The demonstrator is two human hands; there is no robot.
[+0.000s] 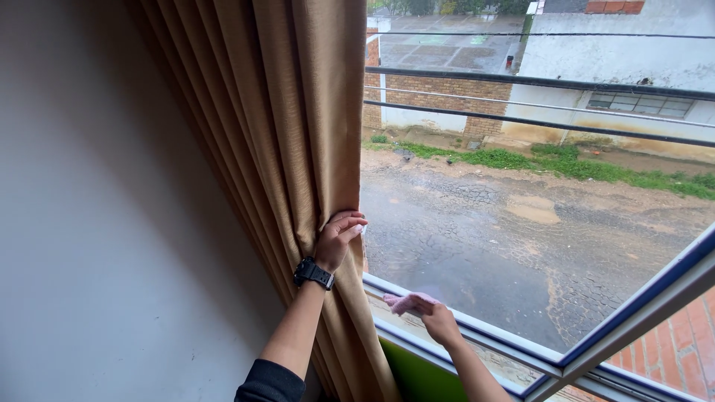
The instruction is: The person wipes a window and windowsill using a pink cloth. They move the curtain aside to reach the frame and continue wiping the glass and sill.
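Two hands are at work at the window frame (477, 331), and the thing between them and it is a small pink cloth (406, 301). The right hand (439, 321) is closed over that cloth, fingers curled down on it, pressing it onto the lower rail of the frame, near the rail's left end and just right of the curtain. Part of the cloth pokes out to the left of the fingers. The left hand (339, 238), above the rail and left of the glass, is closed around the edge of the tan curtain (298, 149), gathering its folds and holding them off the pane (521, 223); a black wristwatch (313, 273) sits on that wrist, above a dark sleeve. Judging from where the cloth lies, the wiping stands at the rail's left end, and the long stretch of rail running right toward the blue-edged sash looks not yet reached; whether the part by the curtain is already clean I cannot tell. Left of the curtain is a plain grey wall (97, 223). Beyond the pane lie a wet cobbled street, a strip of grass and brick buildings.
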